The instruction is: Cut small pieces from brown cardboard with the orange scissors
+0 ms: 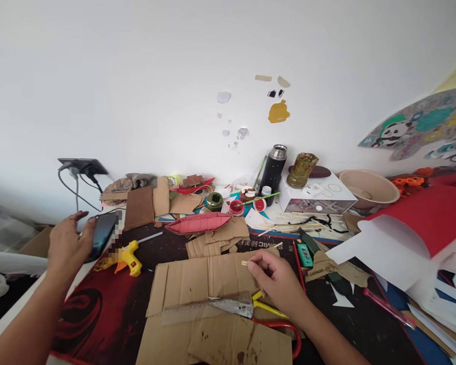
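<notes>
At the far left, my left hand [70, 237] is at the near edge of a dark smartphone [103, 234], its thumb overlapping the phone's side and its fingers apart. My right hand [275, 278] is closed in a pinch around thin wooden sticks [244, 263], whose short ends poke out past the fingertips. Beneath that hand lie scissors [268, 307] with yellow and red handles. A clear ruler [186, 312] and the scissors' blades rest across cardboard sheets [186, 284]. Between my hands sits a yellow hot glue gun [129, 259].
Behind the cardboard are a pink boat-shaped piece [197, 223], open paint jars [215, 202] and a black flask [273, 170]. Loose sticks [311, 226] lie before a white box [315, 195]. Red paper [425, 223] and scraps crowd the right. A power strip [82, 166] is by the wall.
</notes>
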{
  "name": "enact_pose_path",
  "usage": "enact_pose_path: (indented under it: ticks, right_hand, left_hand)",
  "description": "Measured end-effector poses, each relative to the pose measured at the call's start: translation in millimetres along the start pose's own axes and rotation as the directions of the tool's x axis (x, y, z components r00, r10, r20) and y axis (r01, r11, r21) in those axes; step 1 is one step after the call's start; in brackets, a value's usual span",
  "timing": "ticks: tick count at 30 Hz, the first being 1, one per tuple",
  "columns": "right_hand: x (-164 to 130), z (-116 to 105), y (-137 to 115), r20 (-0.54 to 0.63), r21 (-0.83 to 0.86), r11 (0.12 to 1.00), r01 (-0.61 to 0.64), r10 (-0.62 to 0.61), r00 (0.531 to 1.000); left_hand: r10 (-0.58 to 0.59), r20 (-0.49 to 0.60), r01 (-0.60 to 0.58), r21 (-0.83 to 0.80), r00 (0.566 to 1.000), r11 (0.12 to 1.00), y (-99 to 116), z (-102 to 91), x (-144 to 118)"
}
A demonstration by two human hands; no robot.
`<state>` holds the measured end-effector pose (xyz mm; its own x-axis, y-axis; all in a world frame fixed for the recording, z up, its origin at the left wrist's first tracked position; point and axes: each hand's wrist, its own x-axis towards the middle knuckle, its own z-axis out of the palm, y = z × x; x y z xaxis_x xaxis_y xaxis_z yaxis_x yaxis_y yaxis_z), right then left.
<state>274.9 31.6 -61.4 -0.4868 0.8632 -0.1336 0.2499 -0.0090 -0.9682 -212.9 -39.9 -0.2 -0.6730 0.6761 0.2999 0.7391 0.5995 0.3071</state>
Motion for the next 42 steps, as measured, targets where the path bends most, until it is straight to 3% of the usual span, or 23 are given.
enact_pose_path:
  ticks: [6, 10, 12, 15, 18, 20, 30, 36, 42]
  right_hand:
    - [-1.3, 1.0, -0.4, -0.011, -0.012, 1.0, 0.001, -0.001, 1.0]
    - [-1.5, -0.6, -3.3, -0.029, -0.027, 1.0, 0.009, -0.01, 1.0]
    - [-0.9, -2.3, -5.1, -0.035, -0.031, 0.999, 0.022, -0.023, 0.999]
    - [0.8, -5.3, -7.2, -0.053, -0.035, 0.999, 0.039, -0.041, 0.998]
    - [3.4, -8.6, -8.0, -0.081, -0.014, 0.999, 0.041, -0.042, 0.996]
    - [5.1, -10.3, -8.7, -0.083, 0.025, 0.999, 0.041, -0.038, 0.996]
    - [7.5, -8.3, -15.1, -0.09, 0.164, 0.984, 0.07, -0.056, 0.994]
    - [7.3, -8.5, -13.1, -0.097, 0.16, 0.98, 0.121, -0.106, 0.99]
    - [6.8, -6.5, -10.2, -0.069, 0.112, 0.984, 0.137, -0.13, 0.989]
  left_hand:
    - [0.179, 0.011, -0.175, -0.169, 0.984, 0.97, 63.3, -4.3, -32.7]
    - [0.39, 0.041, -0.359, -0.313, 0.92, 0.879, 118.0, 2.9, -64.8]
    - [0.522, 0.032, -0.456, -0.443, 0.852, 0.772, 145.3, 9.0, -83.3]
    - [0.712, 0.022, -0.559, -0.602, 0.702, 0.57, 179.8, 20.8, -110.7]
    - [0.807, 0.049, -0.591, -0.654, 0.589, 0.472, 200.9, 34.9, -130.9]
    - [0.817, 0.064, -0.588, -0.662, 0.574, 0.465, 207.5, 43.5, -138.7]
    - [0.799, 0.021, -0.573, -0.686, 0.601, 0.449, 208.5, 58.2, -150.7]
    - [0.84, -0.019, -0.63, -0.671, 0.542, 0.391, 206.1, 66.1, -161.6]
    - [0.835, -0.083, -0.65, -0.672, 0.543, 0.356, 206.8, 68.8, -167.2]
